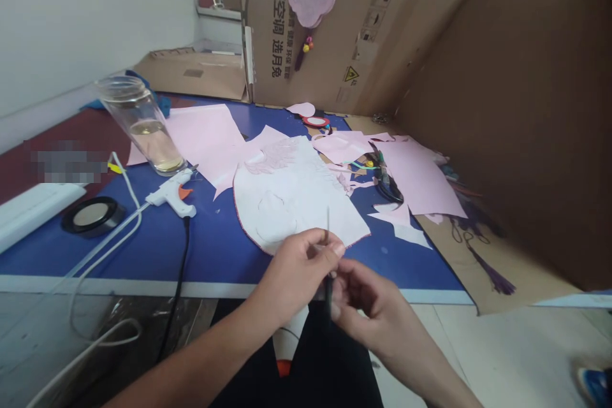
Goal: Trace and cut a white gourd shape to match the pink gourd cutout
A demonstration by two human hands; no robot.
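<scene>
My left hand [301, 268] is closed in a pinch, its thumb and forefinger at the middle of a slim pointed tool [328, 299]. A thin grey tip of it sticks up past the fingers and a dark part hangs below; it is too blurred to name more exactly. My right hand [368, 309] curls around the dark lower part from the right, thumb and fingertips against it. Just beyond both hands lies a white rounded panel [310, 204] with a dark red edging and pale pink feathery shapes on its far side.
A white hot glue gun [172, 194] and a roll of black tape [93, 215] lie left, cords trailing off the edge. A glass jar of liquid [157, 140] stands behind. Pink sheets [421, 172] and scraps spread right, near a purple tassel [497, 277]. Cardboard walls [382, 25] rise behind.
</scene>
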